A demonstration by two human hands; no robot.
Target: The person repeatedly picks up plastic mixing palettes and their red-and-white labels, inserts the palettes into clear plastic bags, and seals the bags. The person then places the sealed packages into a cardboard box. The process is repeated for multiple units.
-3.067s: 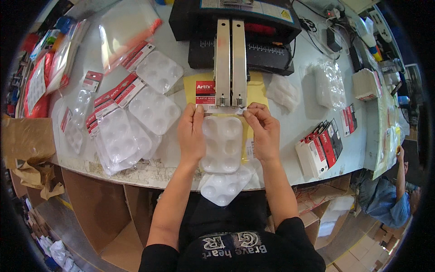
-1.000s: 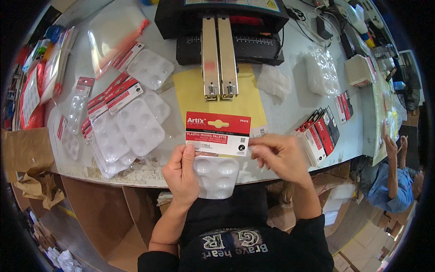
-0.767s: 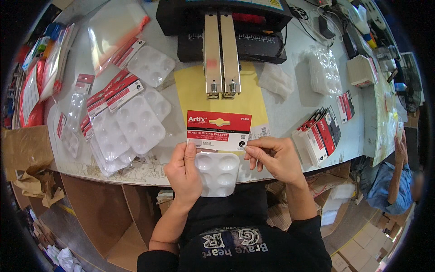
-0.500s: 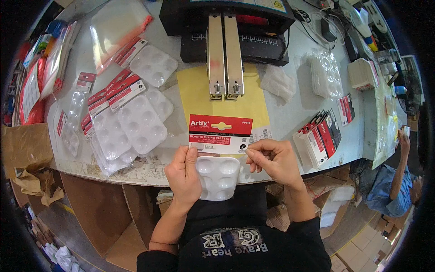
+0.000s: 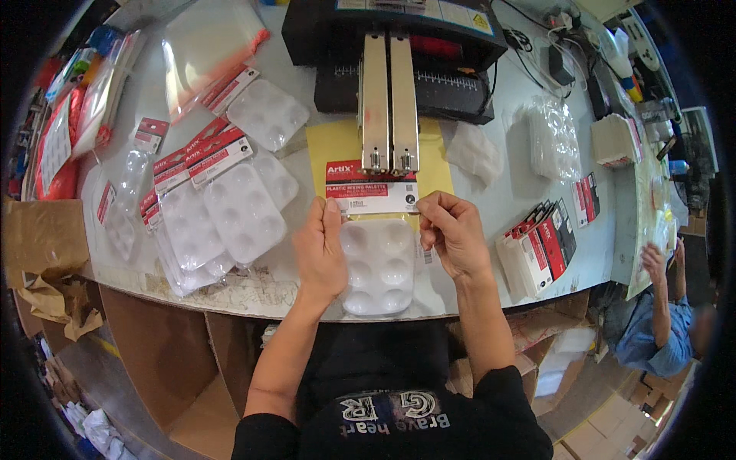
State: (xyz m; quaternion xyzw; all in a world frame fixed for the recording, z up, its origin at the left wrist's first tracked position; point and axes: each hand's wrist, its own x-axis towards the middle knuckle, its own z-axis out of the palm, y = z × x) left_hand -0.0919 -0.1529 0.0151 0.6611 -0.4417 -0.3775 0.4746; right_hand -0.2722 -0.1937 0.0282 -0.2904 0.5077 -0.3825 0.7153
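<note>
My left hand (image 5: pixel 320 249) pinches the lower left corner of a red and white header card (image 5: pixel 368 202). At the card's lower right corner, my right hand (image 5: pixel 455 233) closes thumb and finger on it. Below the card, between my hands, lies a white plastic paint palette (image 5: pixel 377 268) with several round wells. The card's upper edge is partly hidden beneath the tips of two metal arms (image 5: pixel 387 107) on a black machine (image 5: pixel 406 84). Whether the arms touch the card, I cannot tell. Under them is a yellow sheet (image 5: pixel 435 169).
Several carded palettes (image 5: pixel 230 207) are piled at left, beside clear bags (image 5: pixel 207 46). At right stand a stack of header cards (image 5: pixel 537 249), a wrapped bundle of palettes (image 5: pixel 553 138) and a pale card stack (image 5: pixel 615 139). A co-worker in blue (image 5: pixel 655 330) is at far right.
Both hands have carried the card and palette forward, away from my body, bringing the card's top under the metal arms. The co-worker's hands have shifted.
</note>
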